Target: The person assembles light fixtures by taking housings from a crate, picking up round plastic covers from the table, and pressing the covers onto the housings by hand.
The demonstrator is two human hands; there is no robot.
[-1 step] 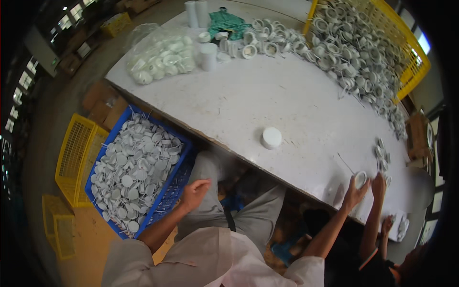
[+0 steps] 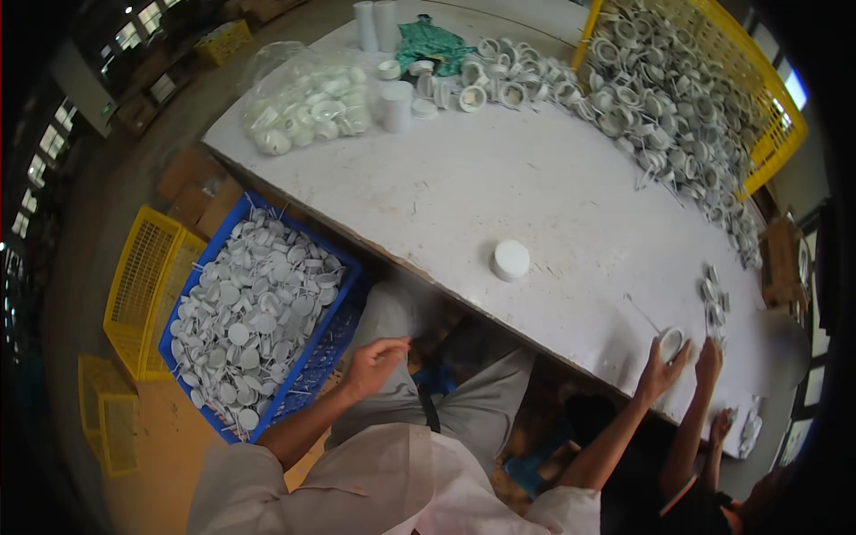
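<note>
The right hand [image 2: 662,373] reaches up to the near edge of the white counter [image 2: 499,187] and grasps a small round white cap [image 2: 670,341] between thumb and fingers, the grip closed around its rim; the cap sits right at the counter's edge. Just beside it, another person's hand [image 2: 710,363] also reaches to the same edge, touching or nearly touching the same spot; I cannot tell which.

The left hand [image 2: 374,364] hangs low beside the person's knee, next to the rim of a blue crate [image 2: 343,267] full of white round caps with thin stems. Its fingers are loosely curled, half closed; whether it holds anything I cannot tell.

A single white disc-shaped lid [image 2: 511,259] lies alone on the counter, well apart from both hands. A short row of small white parts [image 2: 713,299] lies near the right hand. Farther off, a wide heap of white ring-shaped pieces [image 2: 660,107] spreads across the far side, backed by a yellow crate [image 2: 776,134]. A clear bag of white caps [image 2: 308,102], a green cloth [image 2: 431,43] and 2 white tubes [image 2: 374,24] stand at the far left end. Yellow crates [image 2: 143,276] sit on the floor beyond the blue one.
</note>
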